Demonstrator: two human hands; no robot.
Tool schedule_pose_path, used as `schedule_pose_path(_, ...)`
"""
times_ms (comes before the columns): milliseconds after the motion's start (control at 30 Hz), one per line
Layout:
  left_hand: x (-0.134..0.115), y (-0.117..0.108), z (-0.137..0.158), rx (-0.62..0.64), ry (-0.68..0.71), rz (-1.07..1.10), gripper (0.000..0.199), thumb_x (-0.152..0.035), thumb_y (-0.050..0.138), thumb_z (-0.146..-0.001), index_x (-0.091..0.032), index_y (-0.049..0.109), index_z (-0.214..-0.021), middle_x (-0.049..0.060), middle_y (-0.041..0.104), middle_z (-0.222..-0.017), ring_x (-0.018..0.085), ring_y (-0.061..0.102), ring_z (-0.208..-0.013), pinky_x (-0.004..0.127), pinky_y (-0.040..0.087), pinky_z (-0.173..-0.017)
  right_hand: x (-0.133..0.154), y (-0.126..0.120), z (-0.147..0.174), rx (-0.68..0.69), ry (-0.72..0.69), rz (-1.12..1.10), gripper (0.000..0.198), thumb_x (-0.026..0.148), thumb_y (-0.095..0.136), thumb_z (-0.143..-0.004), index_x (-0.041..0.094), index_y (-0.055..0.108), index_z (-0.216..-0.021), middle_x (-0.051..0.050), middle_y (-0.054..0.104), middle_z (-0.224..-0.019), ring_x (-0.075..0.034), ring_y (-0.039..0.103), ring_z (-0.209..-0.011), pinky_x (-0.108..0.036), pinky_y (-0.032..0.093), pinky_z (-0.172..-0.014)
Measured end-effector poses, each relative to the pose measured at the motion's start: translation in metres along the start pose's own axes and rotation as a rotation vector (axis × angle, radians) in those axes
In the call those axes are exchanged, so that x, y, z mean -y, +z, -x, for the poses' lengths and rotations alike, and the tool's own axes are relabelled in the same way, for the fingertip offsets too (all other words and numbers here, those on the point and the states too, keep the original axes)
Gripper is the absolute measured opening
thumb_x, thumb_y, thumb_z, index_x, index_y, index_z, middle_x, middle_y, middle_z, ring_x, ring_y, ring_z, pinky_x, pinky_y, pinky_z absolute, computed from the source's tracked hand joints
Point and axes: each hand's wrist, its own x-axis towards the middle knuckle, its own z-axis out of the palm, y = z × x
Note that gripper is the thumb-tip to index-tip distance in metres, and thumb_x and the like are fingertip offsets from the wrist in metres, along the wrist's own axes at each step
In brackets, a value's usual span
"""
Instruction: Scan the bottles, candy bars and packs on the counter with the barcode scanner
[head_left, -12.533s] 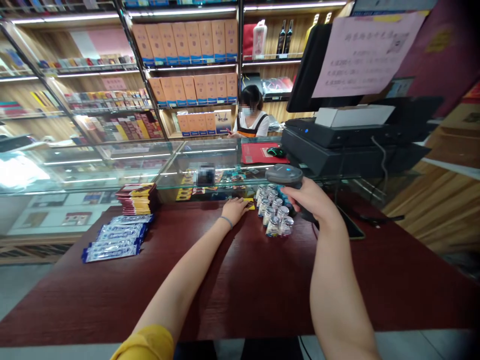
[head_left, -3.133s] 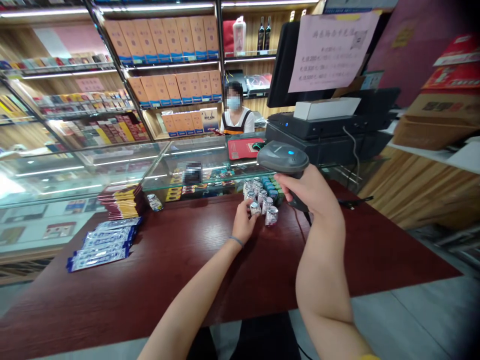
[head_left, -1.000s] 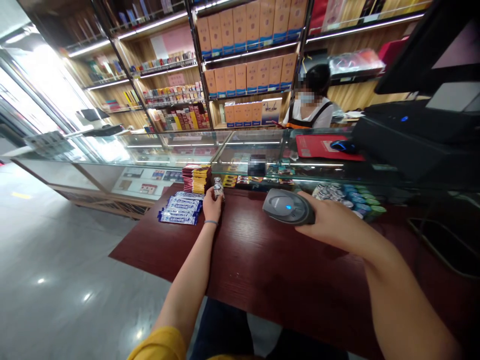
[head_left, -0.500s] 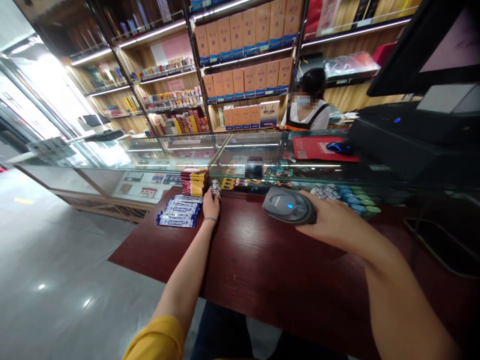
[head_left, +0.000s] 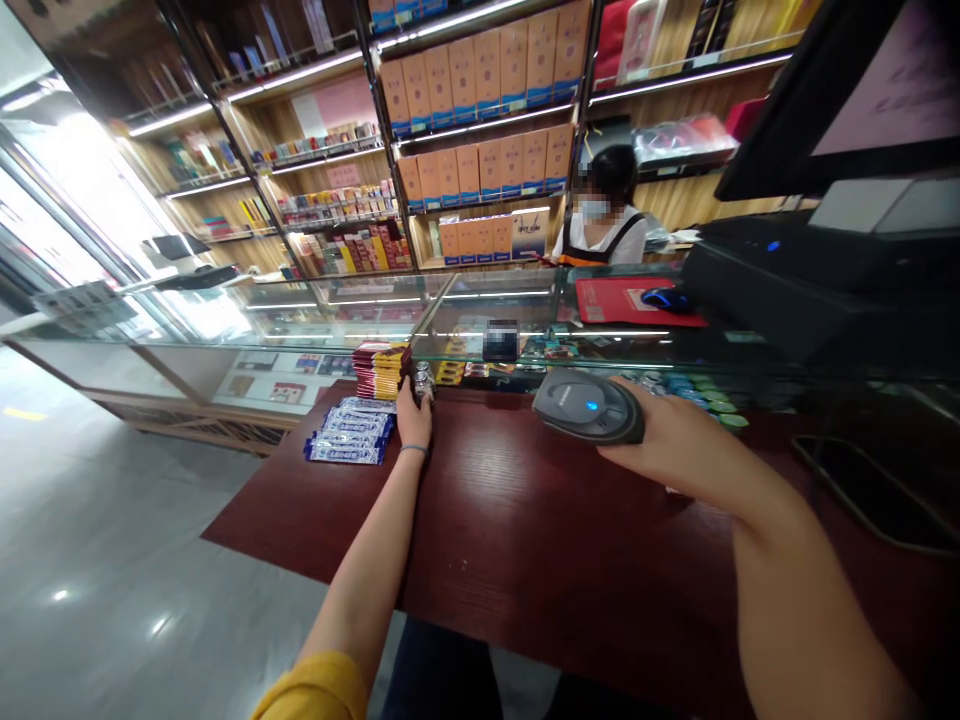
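Note:
In my right hand (head_left: 660,425) is a dark grey barcode scanner (head_left: 591,405) with a blue light, held above the dark wooden counter (head_left: 510,520) and tilted to the left. My left hand (head_left: 414,418) rests at the counter's back edge, thumb and fingers apart. Small silver-wrapped items (head_left: 424,378) stand at its fingertips; whether the fingers touch them is hard to see. Just left of that hand rises a stack of red and yellow packets (head_left: 379,370). Blue and white sachets (head_left: 349,432) lie in an overlapping row in front of the stack.
Behind the counter runs a glass display case (head_left: 352,300). Green-capped small items (head_left: 716,398) sit past my right wrist. A phone-like dark slab (head_left: 874,490) lies at right, below a monitor (head_left: 817,110). A masked person (head_left: 600,235) is behind the case, near a red mat (head_left: 604,300).
The view has shifted slightly. My left hand has drawn back a little and its thumb and fingers look wider apart. The scanner has moved slightly to the right.

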Motion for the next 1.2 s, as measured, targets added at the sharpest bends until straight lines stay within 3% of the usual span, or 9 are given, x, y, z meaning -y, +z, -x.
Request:
schedule_pose_path(133, -0.011, -0.008, 0.006, -0.126, 0.11, -0.024, 0.049, -0.024, 0.062, -0.093, -0.014, 0.056, -0.142, 0.02, 0.058, -0.14, 0.031, 0.052, -0.137, 0.048, 0.04, -0.12, -0.014, -0.009, 0.003, -0.093, -0.029, -0.052, 0.06, 0.034, 0.071, -0.075, 0.03, 0.063, -0.134, -0.004, 0.08, -0.109, -0.034, 0.075, -0.102, -0.039, 0.058, -0.079)
schedule_pose_path(267, -0.029, -0.011, 0.012, -0.196, 0.192, 0.045, 0.031, -0.032, 0.057, -0.098, -0.016, 0.065, -0.124, 0.015, 0.061, -0.114, 0.027, 0.06, -0.115, 0.043, 0.054, -0.101, -0.032, -0.026, 0.011, -0.093, 0.007, -0.108, 0.052, 0.033, 0.073, -0.077, 0.029, 0.066, -0.129, -0.003, 0.08, -0.108, -0.031, 0.075, -0.098, -0.038, 0.059, -0.08)
schedule_pose_path(400, -0.061, 0.006, 0.026, -0.035, 0.281, 0.184, 0.029, -0.034, 0.06, -0.097, -0.019, 0.065, -0.122, 0.012, 0.059, -0.112, 0.023, 0.062, -0.101, 0.039, 0.058, -0.093, -0.046, -0.046, 0.023, -0.094, -0.011, -0.151, 0.041, 0.03, 0.071, -0.081, 0.026, 0.068, -0.122, -0.005, 0.078, -0.114, -0.029, 0.073, -0.104, -0.037, 0.058, -0.084)
schedule_pose_path(500, -0.098, 0.035, 0.049, 0.177, 0.306, 0.305, 0.033, -0.033, 0.064, -0.095, -0.021, 0.064, -0.125, 0.011, 0.059, -0.117, 0.023, 0.063, -0.103, 0.039, 0.059, -0.093, -0.053, -0.058, 0.034, -0.106, 0.06, -0.18, 0.039, 0.034, 0.07, -0.083, 0.023, 0.067, -0.121, -0.004, 0.078, -0.096, -0.023, 0.072, -0.073, -0.034, 0.056, -0.065)
schedule_pose_path(567, -0.125, 0.058, 0.07, 0.321, 0.3, 0.388, 0.037, -0.032, 0.066, -0.094, -0.022, 0.062, -0.129, 0.011, 0.06, -0.12, 0.023, 0.064, -0.106, 0.039, 0.059, -0.093, -0.057, -0.064, 0.04, -0.098, 0.137, -0.231, 0.038, 0.036, 0.07, -0.083, 0.022, 0.065, -0.119, -0.001, 0.074, -0.081, -0.017, 0.062, -0.053, -0.031, 0.05, -0.052)
schedule_pose_path(633, -0.153, 0.082, 0.091, 0.445, 0.294, 0.472, 0.044, -0.031, 0.068, -0.093, -0.023, 0.059, -0.135, 0.012, 0.059, -0.126, 0.024, 0.063, -0.113, 0.04, 0.058, -0.097, -0.061, -0.069, 0.047, -0.093, 0.185, -0.273, 0.033, 0.036, 0.069, -0.083, 0.022, 0.065, -0.112, 0.002, 0.069, -0.071, -0.015, 0.055, -0.047, -0.029, 0.045, -0.047)
schedule_pose_path(800, -0.208, 0.134, 0.132, 0.62, 0.291, 0.572, 0.061, -0.027, 0.073, -0.088, -0.026, 0.052, -0.145, 0.013, 0.053, -0.136, 0.026, 0.06, -0.12, 0.043, 0.054, -0.103, -0.073, -0.08, 0.061, -0.156, 0.264, -0.318, 0.022, 0.039, 0.068, -0.084, 0.024, 0.062, -0.099, 0.004, 0.061, -0.06, -0.017, 0.053, -0.047, -0.03, 0.044, -0.05)
schedule_pose_path(967, -0.225, 0.169, 0.155, 0.636, 0.27, 0.533, 0.068, -0.017, 0.074, -0.084, -0.025, 0.051, -0.147, 0.013, 0.049, -0.133, 0.027, 0.055, -0.126, 0.048, 0.045, -0.114, -0.087, -0.085, 0.07, -0.23, 0.297, -0.356, 0.019, 0.039, 0.069, -0.084, 0.024, 0.057, -0.087, 0.005, 0.058, -0.056, -0.016, 0.054, -0.048, -0.031, 0.045, -0.054)
schedule_pose_path(1200, -0.227, 0.18, 0.162, 0.647, 0.249, 0.516, 0.056, -0.012, 0.07, -0.084, -0.025, 0.059, -0.137, 0.012, 0.057, -0.128, 0.027, 0.057, -0.125, 0.046, 0.045, -0.114, -0.093, -0.085, 0.07, -0.243, 0.289, -0.342, 0.018, 0.04, 0.068, -0.085, 0.026, 0.058, -0.088, 0.005, 0.057, -0.054, -0.017, 0.054, -0.047, -0.032, 0.046, -0.054)
